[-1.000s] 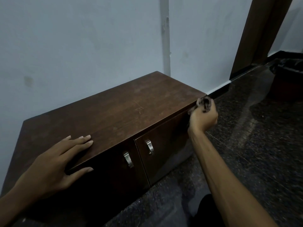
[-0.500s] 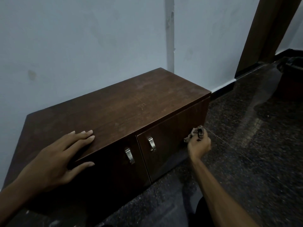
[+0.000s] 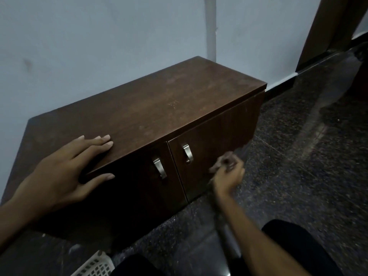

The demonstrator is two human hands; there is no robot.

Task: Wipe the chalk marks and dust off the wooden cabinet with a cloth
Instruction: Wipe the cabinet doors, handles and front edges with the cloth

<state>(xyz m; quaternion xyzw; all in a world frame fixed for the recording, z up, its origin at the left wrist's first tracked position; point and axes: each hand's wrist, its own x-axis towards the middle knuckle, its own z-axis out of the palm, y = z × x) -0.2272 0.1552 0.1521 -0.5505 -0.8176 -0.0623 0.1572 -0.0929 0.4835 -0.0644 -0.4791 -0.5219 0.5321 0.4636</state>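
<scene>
A low dark wooden cabinet (image 3: 159, 108) stands against the pale wall, with two doors and metal handles. Faint chalk marks (image 3: 172, 104) and dusty patches show on its top. My left hand (image 3: 65, 172) lies flat on the top's front left edge, fingers spread, thumb over the front. My right hand (image 3: 227, 172), blurred by motion, is pressed against the lower part of the right door, closed on a small dark crumpled cloth (image 3: 227, 159).
The floor (image 3: 298, 156) is dark speckled stone. A white plastic basket (image 3: 95, 265) sits at the bottom edge near my knees. A brown door frame (image 3: 326, 26) rises at the far right. A white pipe (image 3: 211, 26) runs up the wall.
My right hand with the cloth moved from the cabinet's top right corner down the right door and leftward toward the handles. My left hand stayed in place.
</scene>
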